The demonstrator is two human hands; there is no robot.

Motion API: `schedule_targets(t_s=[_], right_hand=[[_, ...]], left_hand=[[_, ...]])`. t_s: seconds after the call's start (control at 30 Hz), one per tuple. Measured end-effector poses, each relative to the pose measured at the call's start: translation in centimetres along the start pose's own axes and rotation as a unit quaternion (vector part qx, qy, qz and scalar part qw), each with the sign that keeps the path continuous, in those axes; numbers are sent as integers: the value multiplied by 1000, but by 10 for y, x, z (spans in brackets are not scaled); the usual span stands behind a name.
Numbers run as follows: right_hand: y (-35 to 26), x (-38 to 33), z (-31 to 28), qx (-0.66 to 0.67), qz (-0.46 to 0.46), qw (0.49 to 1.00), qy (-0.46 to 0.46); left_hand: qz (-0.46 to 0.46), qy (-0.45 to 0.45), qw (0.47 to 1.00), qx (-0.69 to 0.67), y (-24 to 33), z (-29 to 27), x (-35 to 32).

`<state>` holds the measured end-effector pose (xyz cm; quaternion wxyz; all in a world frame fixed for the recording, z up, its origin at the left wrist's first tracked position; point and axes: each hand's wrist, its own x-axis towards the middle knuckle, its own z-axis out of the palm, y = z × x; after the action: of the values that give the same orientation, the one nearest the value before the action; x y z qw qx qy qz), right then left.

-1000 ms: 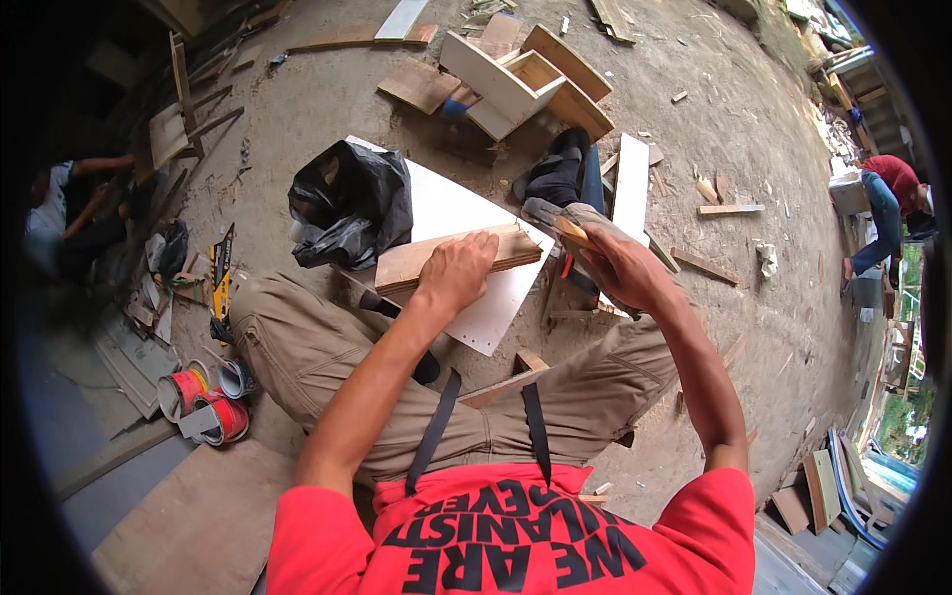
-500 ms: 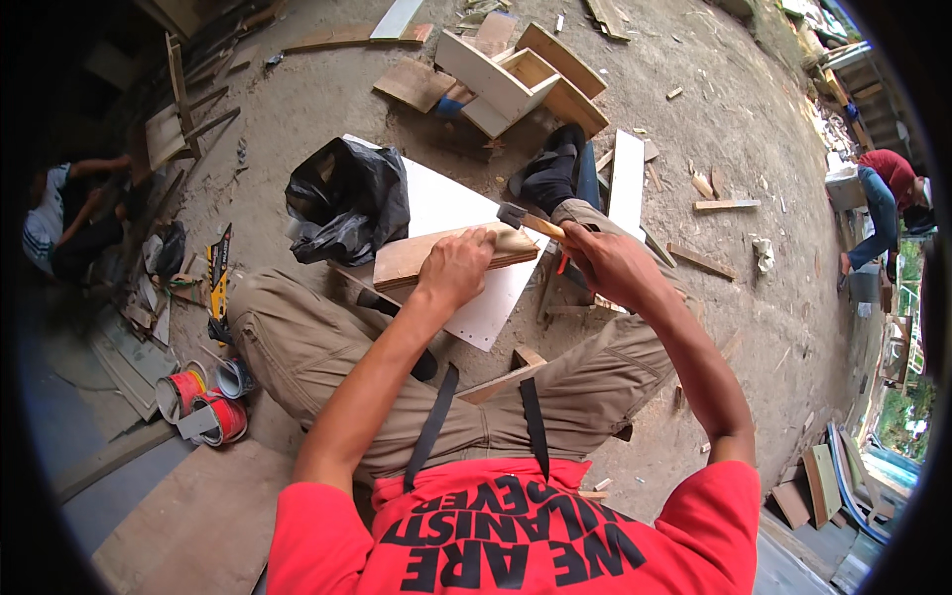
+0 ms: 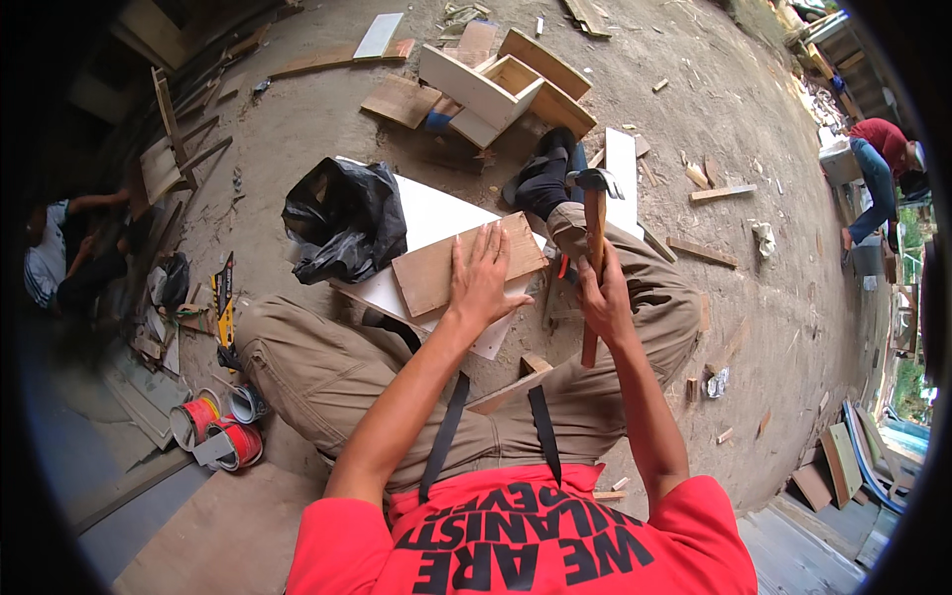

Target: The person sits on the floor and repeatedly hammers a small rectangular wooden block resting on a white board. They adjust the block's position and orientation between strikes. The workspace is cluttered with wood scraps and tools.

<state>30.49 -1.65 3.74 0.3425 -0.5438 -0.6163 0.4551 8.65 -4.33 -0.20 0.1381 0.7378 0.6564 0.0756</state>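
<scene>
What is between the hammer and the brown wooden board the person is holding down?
Nothing visible. The right hand holds the hammer raised beside the brown board, with only open air between them. The left hand lies flat on the board, its fingers near the hammer's side.

Black plastic bag (image 3: pixel 342 218) on the white board (image 3: pixel 436 213)

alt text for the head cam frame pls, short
Seen from above, a seated person presses the left hand flat on a brown wooden board lying on a white panel, while the right hand holds a wooden-handled hammer raised upright. A black plastic bag sits beside the board on a dirt floor strewn with wood scraps.
</scene>
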Motion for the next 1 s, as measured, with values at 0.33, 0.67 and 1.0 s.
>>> schedule_targets(t_s=[0.33,0.67,1.0], right_hand=[[-2,-23,36,-71,-32,996,51],[-21,-9,42,-78,-48,995,43],[-16,-4,32,-118,-72,988,75]], left_hand=[[-75,88,993,19,-11,6,38],[-94,123,988,8,-2,9,29],[-96,128,987,29,-1,11,28]])
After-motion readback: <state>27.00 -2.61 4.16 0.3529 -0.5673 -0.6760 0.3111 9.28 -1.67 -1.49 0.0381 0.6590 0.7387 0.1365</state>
